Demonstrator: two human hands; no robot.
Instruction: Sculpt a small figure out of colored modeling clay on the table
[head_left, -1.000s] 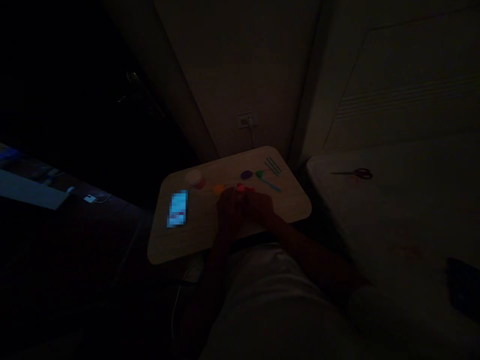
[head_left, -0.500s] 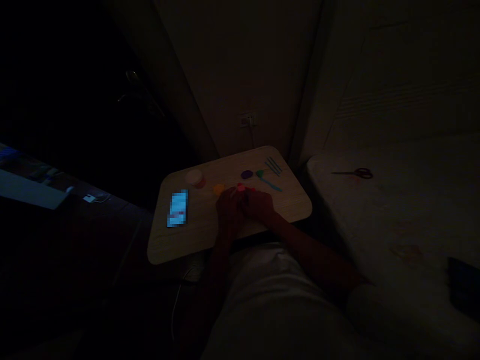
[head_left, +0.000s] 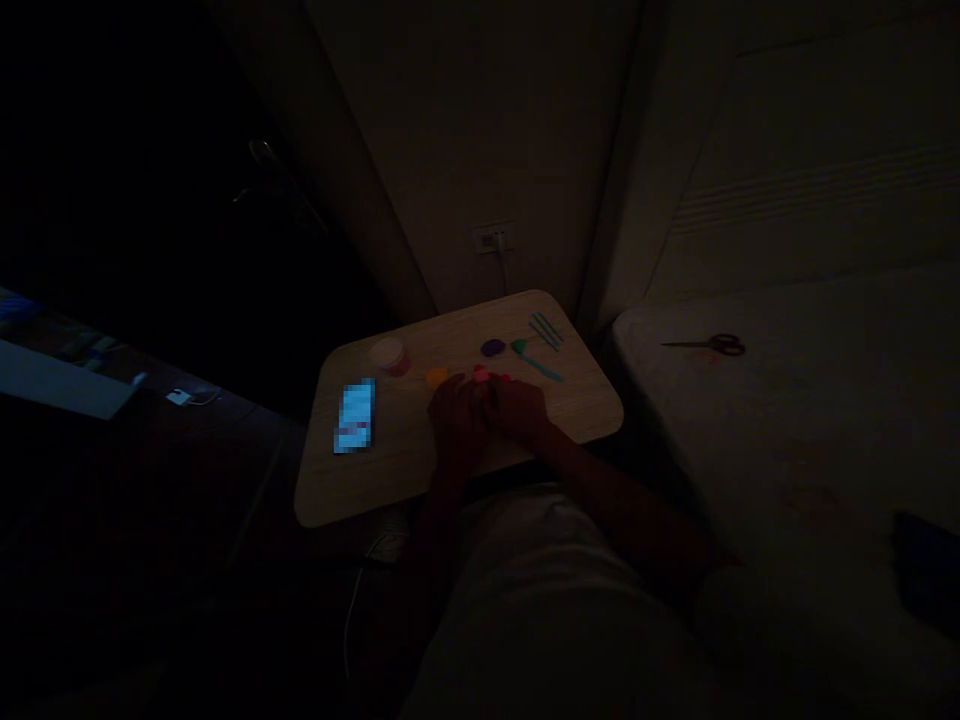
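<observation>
Pink piece (head_left: 481, 374) over the surface (head_left: 360, 490), beside the orange lump (head_left: 436, 377), with left hand (head_left: 455, 415) and right hand (head_left: 519, 408) curled in at it; too dark to tell whether gripping. Apparently shaping it; next, calls for light, even pressure.

Phone (head_left: 355, 415) on table (head_left: 409, 450), left of left hand (head_left: 454, 412)

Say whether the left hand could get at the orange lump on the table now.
Probably yes. The orange lump lies on the table close by the left hand, and nothing visible blocks it. That hand seems busy beside the right hand at a pink piece, so it may need freeing first.
</observation>
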